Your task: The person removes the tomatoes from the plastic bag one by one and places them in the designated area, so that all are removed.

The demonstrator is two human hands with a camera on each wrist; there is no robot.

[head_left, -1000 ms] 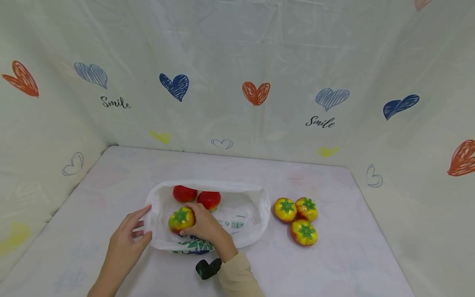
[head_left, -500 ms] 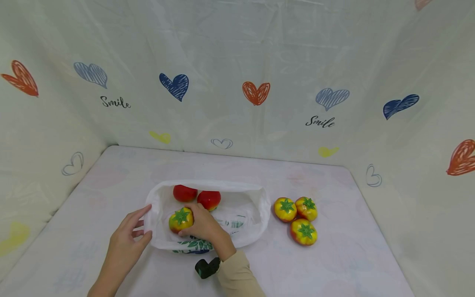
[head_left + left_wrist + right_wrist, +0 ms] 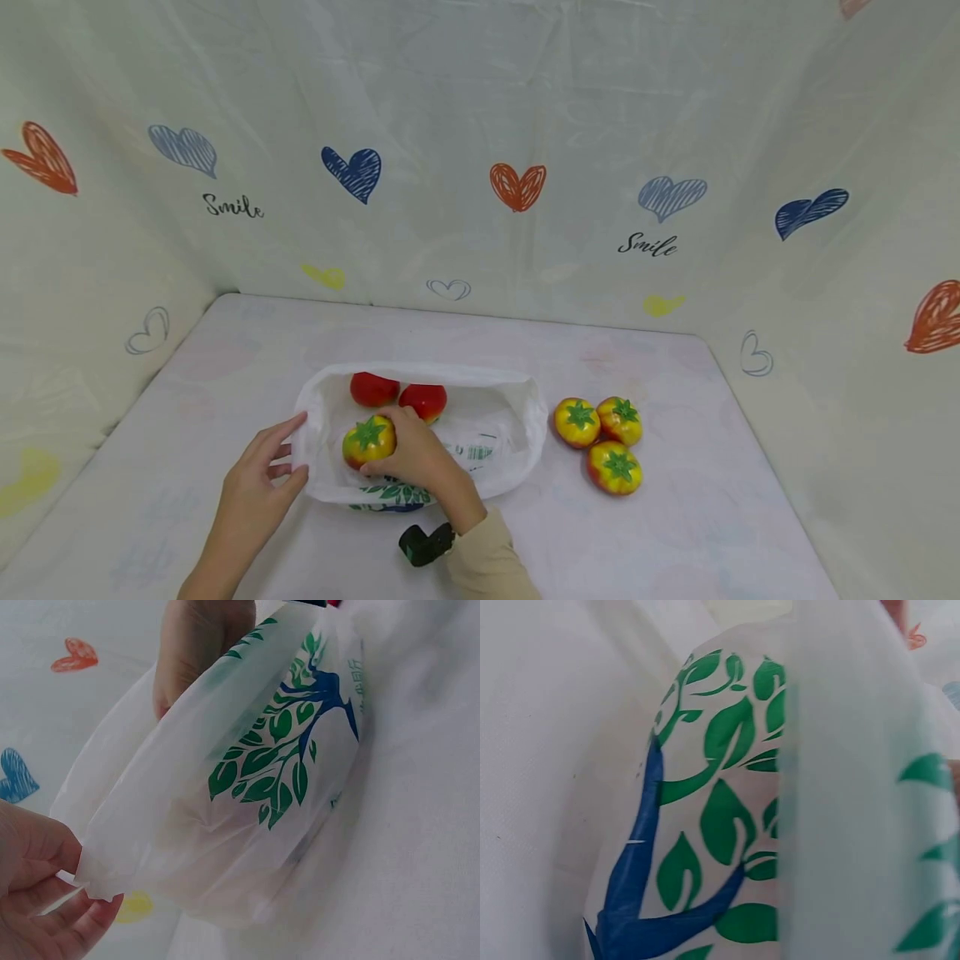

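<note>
A white plastic bag [image 3: 480,487] with a green-leaf and blue-branch print lies with its mouth held wide. My left hand [image 3: 258,492] grips its left rim, with the thumb and fingers at the folded edge in the left wrist view. Inside the bag, my right hand [image 3: 416,450] holds a yellow-and-red toy tomato [image 3: 367,442] with a green star-shaped top. Two red rounded toy fruits [image 3: 373,389] lie behind it in the bag. In the right wrist view the printed bag wall [image 3: 720,810] hides most of that hand.
Three more yellow-red toy tomatoes [image 3: 614,467] sit in a cluster on the white-covered table [image 3: 675,533], right of the bag. A black wrist-worn device [image 3: 425,546] is at the right cuff. A heart-printed curtain [image 3: 450,100] encloses the back and sides.
Almost nothing has moved. My right wrist has shifted very slightly right, with the toy tomato still in that hand; my left hand keeps its place at the bag's rim.
</note>
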